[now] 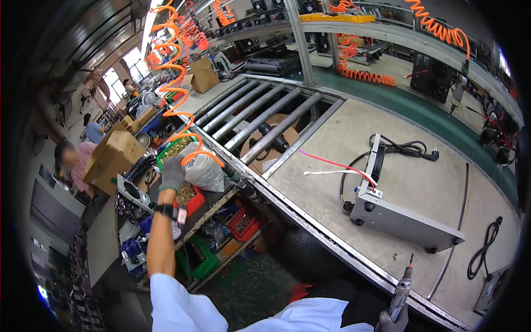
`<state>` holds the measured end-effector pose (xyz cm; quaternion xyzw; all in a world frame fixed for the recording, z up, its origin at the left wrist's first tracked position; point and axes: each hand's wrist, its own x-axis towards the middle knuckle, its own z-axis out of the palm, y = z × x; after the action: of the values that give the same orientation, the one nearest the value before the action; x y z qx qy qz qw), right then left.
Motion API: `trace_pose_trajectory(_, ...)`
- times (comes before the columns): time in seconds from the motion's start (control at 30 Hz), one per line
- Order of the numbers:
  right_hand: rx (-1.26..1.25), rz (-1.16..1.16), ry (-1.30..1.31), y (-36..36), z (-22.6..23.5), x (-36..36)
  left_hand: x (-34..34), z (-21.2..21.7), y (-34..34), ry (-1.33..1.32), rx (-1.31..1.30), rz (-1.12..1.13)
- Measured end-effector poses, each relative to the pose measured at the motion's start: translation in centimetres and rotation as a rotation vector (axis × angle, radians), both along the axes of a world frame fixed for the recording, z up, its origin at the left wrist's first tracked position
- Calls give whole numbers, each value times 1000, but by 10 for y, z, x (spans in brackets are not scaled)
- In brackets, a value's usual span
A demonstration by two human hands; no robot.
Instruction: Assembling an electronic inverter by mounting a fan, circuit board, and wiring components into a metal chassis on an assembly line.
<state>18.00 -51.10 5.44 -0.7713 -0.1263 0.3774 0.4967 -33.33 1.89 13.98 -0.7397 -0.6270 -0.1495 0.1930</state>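
Note:
My left hand (172, 174), in a grey glove with a dark band and a watch at the wrist, reaches to the near edge of a green bin (176, 148) of small brass-coloured screws. Its fingers point away from me and are mostly hidden. Beside it are a clear plastic bag (206, 172) and a red bin (191, 200) of similar small parts. At the lower right, my gloved right hand (394, 321) is closed around a power screwdriver (401, 292), its bit pointing up. On the bench beyond stands a grey metal case (406, 221) with loose red and white wires.
Metal rollers (260, 119) lie beyond the bins. A black power cord (412, 148) rests behind the case, another cord (485, 249) at the right. An orange coiled hose (180, 83) hangs near my left hand. Below are red (243, 224) and green (202, 261) bins. Another person (83, 160) is at far left.

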Motion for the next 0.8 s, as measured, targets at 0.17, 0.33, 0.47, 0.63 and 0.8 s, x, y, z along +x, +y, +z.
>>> trace_pose_trajectory(0.17,83,1,-36,14,6,-9,-8,5,57,236,-421,-190)
trace_pose_trajectory(0.33,25,14,-9,23,11,-19,-4,-15,65,21,-210,-237)
trace_pose_trajectory(0.47,24,51,-8,24,12,-23,-15,-8,76,307,-298,-179)
trace_pose_trajectory(0.63,45,66,-19,20,4,-20,-34,6,67,-381,-481,-106)
trace_pose_trajectory(0.8,97,69,-58,17,-11,-15,-36,6,58,-842,-400,-64)
